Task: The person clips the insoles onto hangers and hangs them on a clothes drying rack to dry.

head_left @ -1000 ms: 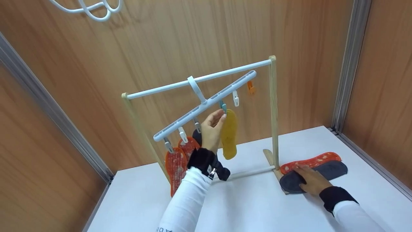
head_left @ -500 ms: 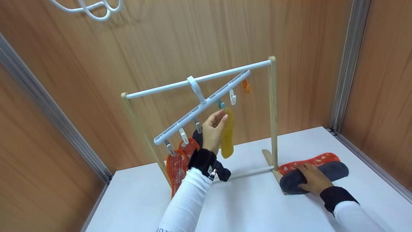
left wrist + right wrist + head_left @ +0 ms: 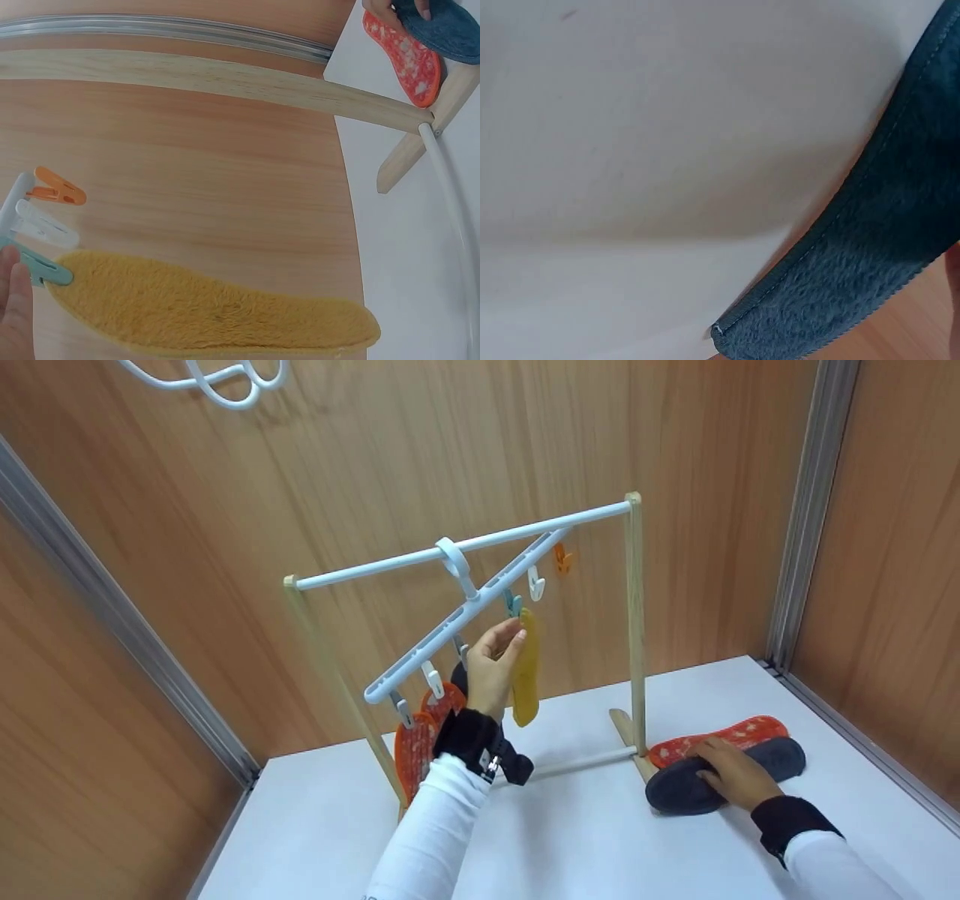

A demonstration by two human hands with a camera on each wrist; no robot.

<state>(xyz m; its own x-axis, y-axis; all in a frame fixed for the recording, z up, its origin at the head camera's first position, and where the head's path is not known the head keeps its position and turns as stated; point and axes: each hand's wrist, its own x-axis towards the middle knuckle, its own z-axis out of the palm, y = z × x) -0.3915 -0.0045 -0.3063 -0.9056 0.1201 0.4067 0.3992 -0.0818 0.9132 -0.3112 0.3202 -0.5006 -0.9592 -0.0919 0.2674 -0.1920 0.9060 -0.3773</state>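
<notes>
A yellow fuzzy insole [image 3: 526, 675] hangs from the teal clip [image 3: 49, 268] of a pale blue clip hanger [image 3: 450, 624]. My left hand [image 3: 491, 667] has its thumb and index fingertips at that clip and the insole's top edge; whether they pinch anything is not clear. On the white table, my right hand [image 3: 735, 776] grips a dark blue insole [image 3: 679, 789], thumb on top and fingers at its far edge. In the right wrist view, the insole casts a shadow on the table. A red patterned insole [image 3: 757, 729] lies just behind it.
The hanger hooks over the top bar [image 3: 540, 523] of a wooden rack. Red insoles [image 3: 416, 750] and a dark one hang on its left part, partly behind my left arm. A white clip [image 3: 535, 585] and an orange clip [image 3: 562, 559] hold nothing. Wood-grain walls enclose the table.
The hanger has turned, its right end swinging back and left, and the yellow insole shifted slightly left with it. My right hand and the dark insole have moved a little toward me.
</notes>
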